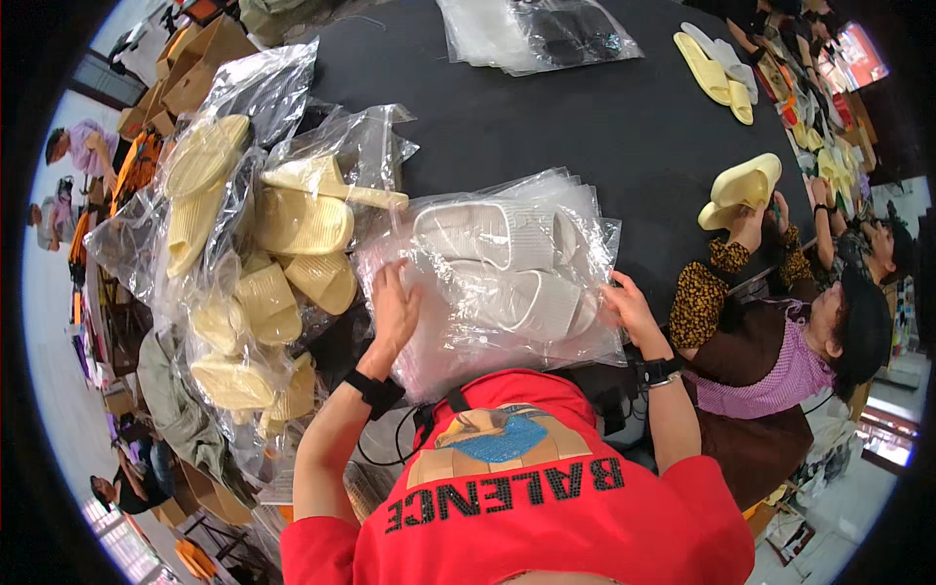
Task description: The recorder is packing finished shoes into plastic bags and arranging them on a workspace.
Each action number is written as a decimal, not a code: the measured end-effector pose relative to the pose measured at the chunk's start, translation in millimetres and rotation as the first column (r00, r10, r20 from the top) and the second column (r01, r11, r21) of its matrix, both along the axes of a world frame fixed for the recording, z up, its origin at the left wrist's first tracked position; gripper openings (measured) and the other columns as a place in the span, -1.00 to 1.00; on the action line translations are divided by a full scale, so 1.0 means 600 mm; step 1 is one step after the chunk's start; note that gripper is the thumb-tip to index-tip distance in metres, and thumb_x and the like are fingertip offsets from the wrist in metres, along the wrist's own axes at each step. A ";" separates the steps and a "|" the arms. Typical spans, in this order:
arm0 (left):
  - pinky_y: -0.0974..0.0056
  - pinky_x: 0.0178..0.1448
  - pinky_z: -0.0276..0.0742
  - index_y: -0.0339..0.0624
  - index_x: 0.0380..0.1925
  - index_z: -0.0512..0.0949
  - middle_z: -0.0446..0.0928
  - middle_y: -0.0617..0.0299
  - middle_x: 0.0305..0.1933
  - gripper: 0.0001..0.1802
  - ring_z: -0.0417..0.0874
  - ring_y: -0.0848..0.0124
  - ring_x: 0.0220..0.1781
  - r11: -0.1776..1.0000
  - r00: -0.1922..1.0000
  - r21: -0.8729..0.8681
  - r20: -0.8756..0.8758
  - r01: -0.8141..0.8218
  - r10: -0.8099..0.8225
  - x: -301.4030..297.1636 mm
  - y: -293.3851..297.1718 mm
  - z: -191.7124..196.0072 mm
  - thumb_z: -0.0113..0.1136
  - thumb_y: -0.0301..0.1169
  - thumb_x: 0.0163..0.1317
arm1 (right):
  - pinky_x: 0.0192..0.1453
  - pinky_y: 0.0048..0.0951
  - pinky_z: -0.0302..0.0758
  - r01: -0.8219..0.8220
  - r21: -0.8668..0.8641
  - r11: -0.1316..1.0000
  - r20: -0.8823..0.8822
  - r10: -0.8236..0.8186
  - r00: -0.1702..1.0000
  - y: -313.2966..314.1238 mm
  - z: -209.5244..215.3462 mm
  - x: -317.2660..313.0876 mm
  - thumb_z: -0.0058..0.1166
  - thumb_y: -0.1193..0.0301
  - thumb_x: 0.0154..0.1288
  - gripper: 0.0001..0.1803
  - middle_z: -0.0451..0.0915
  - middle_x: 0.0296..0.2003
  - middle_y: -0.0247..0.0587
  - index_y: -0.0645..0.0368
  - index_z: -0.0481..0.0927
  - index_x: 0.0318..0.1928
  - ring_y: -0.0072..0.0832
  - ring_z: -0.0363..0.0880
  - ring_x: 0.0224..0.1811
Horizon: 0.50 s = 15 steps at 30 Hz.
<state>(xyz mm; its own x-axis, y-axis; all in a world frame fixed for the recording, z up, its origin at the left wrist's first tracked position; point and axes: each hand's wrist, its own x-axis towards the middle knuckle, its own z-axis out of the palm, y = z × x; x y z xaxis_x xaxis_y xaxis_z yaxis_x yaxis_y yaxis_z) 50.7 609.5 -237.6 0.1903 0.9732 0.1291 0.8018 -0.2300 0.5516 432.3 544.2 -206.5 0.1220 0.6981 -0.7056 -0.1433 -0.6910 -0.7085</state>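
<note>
Counted two white slippers (pixel 536 239) at centre. Clear bags (pixel 419 356) there: layers too merged to count. Hands on them: two, left hand (pixel 395 310) at 9 o'clock, right hand (pixel 632 310) at 3. Yellow slippers (pixel 304 224), bagged, 9 o'clock: at least eight, overlap hid the rest. Flat bag stack (pixel 487 39), 12 o'clock: one. Co-worker (pixel 760 361), 3 o'clock: one, with two yellow slippers in hand, just past 2 o'clock.
</note>
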 end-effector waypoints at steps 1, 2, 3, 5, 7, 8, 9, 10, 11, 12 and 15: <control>0.20 -0.14 0.44 -0.28 0.04 0.25 0.50 -0.01 -0.29 -0.47 0.54 0.11 -0.27 0.990 0.994 0.117 -0.077 -0.074 0.084 -0.003 0.009 -0.003 0.11 -0.33 0.07 | -0.30 -0.54 0.39 -0.037 -0.121 0.992 0.123 0.052 0.991 0.001 0.022 -0.002 0.08 0.26 0.15 -0.34 0.45 -0.10 -0.22 0.20 0.14 0.21 -0.51 0.43 -0.09; 0.22 -0.16 0.44 -0.30 0.08 0.21 0.50 0.02 -0.29 -0.40 0.53 0.16 -0.29 0.964 0.977 0.236 -0.140 -0.126 0.162 -0.001 0.017 -0.002 0.14 -0.28 0.07 | -0.46 -0.60 0.31 -0.103 -0.189 0.977 0.193 0.140 0.971 -0.006 0.032 0.003 0.12 0.15 0.09 -0.20 0.48 -0.16 -0.17 0.15 0.05 0.25 -0.51 0.48 -0.21; 0.22 -0.16 0.44 -0.30 0.08 0.21 0.50 0.02 -0.29 -0.40 0.53 0.16 -0.29 0.965 0.978 0.231 -0.136 -0.126 0.161 0.001 0.025 0.000 0.14 -0.28 0.07 | -0.46 -0.60 0.31 -0.101 -0.193 0.976 0.197 0.139 0.971 -0.016 0.033 0.002 0.12 0.15 0.09 -0.20 0.48 -0.16 -0.17 0.15 0.05 0.25 -0.51 0.48 -0.21; 0.28 -0.20 0.43 -0.28 0.13 0.16 0.49 0.10 -0.35 -0.32 0.51 0.30 -0.32 0.841 0.829 -0.509 0.379 -0.185 0.412 0.010 0.039 0.003 0.16 -0.22 0.07 | -0.53 -0.59 0.30 -0.224 -0.144 0.964 0.126 0.242 0.962 -0.037 0.035 -0.002 0.17 0.20 0.06 -0.08 0.50 -0.20 -0.12 0.09 -0.12 0.31 -0.52 0.51 -0.36; 0.39 -0.38 0.35 -0.26 0.10 0.17 0.42 0.24 -0.51 -0.38 0.43 0.47 -0.45 0.810 0.825 -0.569 0.386 -0.139 0.413 -0.001 0.044 -0.006 0.15 -0.26 0.08 | -0.51 -0.57 0.36 -0.174 -0.086 0.981 0.039 0.178 0.983 -0.047 0.029 -0.019 0.21 0.39 0.01 0.03 0.48 -0.18 -0.02 0.05 -0.29 0.32 -0.45 0.52 -0.38; 0.42 -0.41 0.32 -0.25 0.08 0.19 0.40 0.27 -0.52 -0.42 0.41 0.50 -0.48 0.801 0.774 -0.593 0.467 -0.085 0.428 0.005 0.043 -0.002 0.14 -0.30 0.09 | -0.46 -0.55 0.40 -0.150 -0.001 0.989 0.020 0.150 0.988 -0.054 0.016 -0.021 0.20 0.45 0.00 0.03 0.45 -0.16 0.01 0.04 -0.28 0.33 -0.44 0.51 -0.35; 0.44 -0.44 0.30 -0.23 0.05 0.21 0.38 0.29 -0.54 -0.47 0.39 0.53 -0.50 0.790 0.716 -0.612 0.539 -0.029 0.444 0.008 0.042 0.005 0.13 -0.34 0.09 | -0.41 -0.53 0.44 -0.125 0.085 0.989 -0.001 0.125 0.992 -0.059 0.006 -0.026 0.19 0.51 0.00 0.02 0.43 -0.14 0.03 0.04 -0.27 0.33 -0.43 0.50 -0.31; 0.44 -0.43 0.30 -0.22 0.04 0.22 0.37 0.31 -0.55 -0.49 0.38 0.54 -0.51 0.760 0.672 -0.650 0.569 0.014 0.474 0.008 0.041 0.015 0.12 -0.38 0.08 | -0.31 -0.50 0.48 -0.084 0.098 0.992 0.035 0.081 0.996 -0.064 0.001 -0.029 0.15 0.61 -0.05 0.01 0.39 -0.13 0.05 0.04 -0.23 0.33 -0.44 0.47 -0.28; 0.45 -0.42 0.30 -0.21 0.02 0.23 0.36 0.32 -0.55 -0.51 0.37 0.55 -0.52 0.726 0.627 -0.685 0.589 0.053 0.510 0.002 0.038 0.032 0.12 -0.42 0.08 | -0.30 -0.55 0.46 -0.049 0.109 0.993 0.033 0.045 0.998 -0.066 -0.001 -0.032 0.10 0.63 -0.01 -0.07 0.38 -0.19 -0.10 -0.03 -0.12 0.32 -0.50 0.46 -0.31; 0.45 -0.42 0.30 -0.20 0.03 0.22 0.35 0.33 -0.56 -0.52 0.36 0.56 -0.53 0.744 0.611 -0.662 0.627 0.089 0.484 0.000 0.039 0.057 0.10 -0.44 0.09 | -0.30 -0.53 0.46 0.021 0.166 0.986 0.036 -0.027 0.999 -0.072 -0.007 -0.031 0.07 0.61 0.02 -0.14 0.41 -0.20 -0.12 0.02 -0.07 0.31 -0.51 0.46 -0.32; 0.46 -0.42 0.29 -0.16 0.06 0.21 0.32 0.33 -0.58 -0.53 0.34 0.58 -0.55 0.805 0.363 -0.531 0.828 0.265 0.427 -0.012 0.051 0.112 0.04 -0.48 0.12 | -0.30 -0.54 0.45 0.174 0.267 0.948 0.060 -0.197 0.979 -0.074 -0.009 -0.021 0.01 0.58 0.10 -0.27 0.44 -0.22 -0.18 0.07 0.03 0.28 -0.55 0.45 -0.33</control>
